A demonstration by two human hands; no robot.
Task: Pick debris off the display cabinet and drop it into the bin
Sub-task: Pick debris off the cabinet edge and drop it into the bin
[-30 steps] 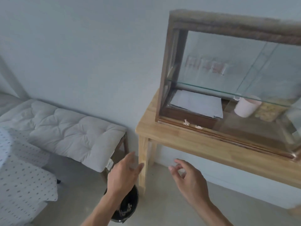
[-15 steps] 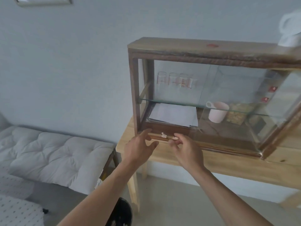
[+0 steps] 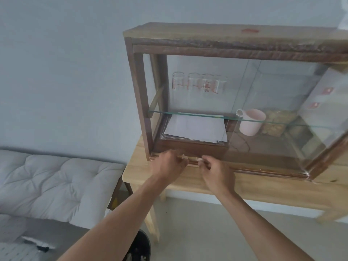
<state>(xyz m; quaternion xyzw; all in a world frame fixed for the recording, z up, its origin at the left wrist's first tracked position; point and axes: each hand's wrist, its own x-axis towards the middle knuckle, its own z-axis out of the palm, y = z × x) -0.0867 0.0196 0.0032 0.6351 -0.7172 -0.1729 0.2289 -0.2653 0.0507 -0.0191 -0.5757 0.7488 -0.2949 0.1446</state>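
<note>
Big wooden bench (image 3: 188,187) carries the display cabinet (image 3: 226,48), which sits at the bench's left end with its front rail running close to the bench's front edge. Glass front, glass shelf (image 3: 188,114) halfway up. A row of clear glasses (image 3: 197,82) stands at the back, and below the shelf there's a stack of white paper (image 3: 195,129) on the left with a pale pink mug (image 3: 251,122) to its right.

Left of the bench is a grey tufted cushion seat (image 3: 52,178). The black bin (image 3: 140,247) is on the floor under the bench's left front corner, right by the leg, mostly behind the left forearm.

Both hands are up at the cabinet's bottom front rail near its left corner. Left hand (image 3: 169,164) has its fingers curled in around a pale bit of debris (image 3: 184,157) on the rail, a closed pinch by the look of it, though it's blurry there. Right hand (image 3: 216,170) is just beside it, fingertips pressed together on a second pale scrap (image 3: 199,159) on the same rail. The two hands are near each other but not touching.
</note>
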